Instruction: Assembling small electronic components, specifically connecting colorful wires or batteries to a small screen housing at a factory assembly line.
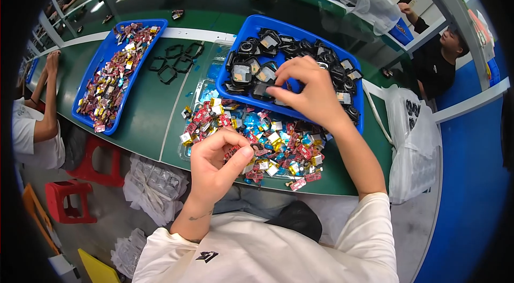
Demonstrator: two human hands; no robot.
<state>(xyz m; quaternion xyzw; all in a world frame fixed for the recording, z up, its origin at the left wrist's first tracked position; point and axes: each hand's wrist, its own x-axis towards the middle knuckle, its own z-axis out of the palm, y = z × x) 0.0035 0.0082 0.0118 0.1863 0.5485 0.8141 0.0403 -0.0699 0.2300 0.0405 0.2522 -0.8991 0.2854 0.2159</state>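
My left hand (pixel 219 164) is closed in a pinch in front of the near pile. Between its thumb and fingers is a small red circuit board (pixel 231 152) with a round black part at its end. My right hand (pixel 308 90) reaches over the large blue tray (pixel 224 88), its curved thumb and fingers apart. Just beside the thumb tip lies a dark square watch case (pixel 261 89); contact between them is unclear. Black watch cases (pixel 247 47) fill this tray. Below it is a loose pile of red boards and silver-yellow battery cells (pixel 273 137), with blue film among them.
To the left stands another blue tray (pixel 81 102) heaped with boards and cells. Several black frames (pixel 176 62) lie on the green table (pixel 152 103). White plastic-wrapped trays (pixel 412 144) stand at the right edge. A co-worker's arm (pixel 51 95) rests at the far left; red stools (pixel 69 200) stand below.
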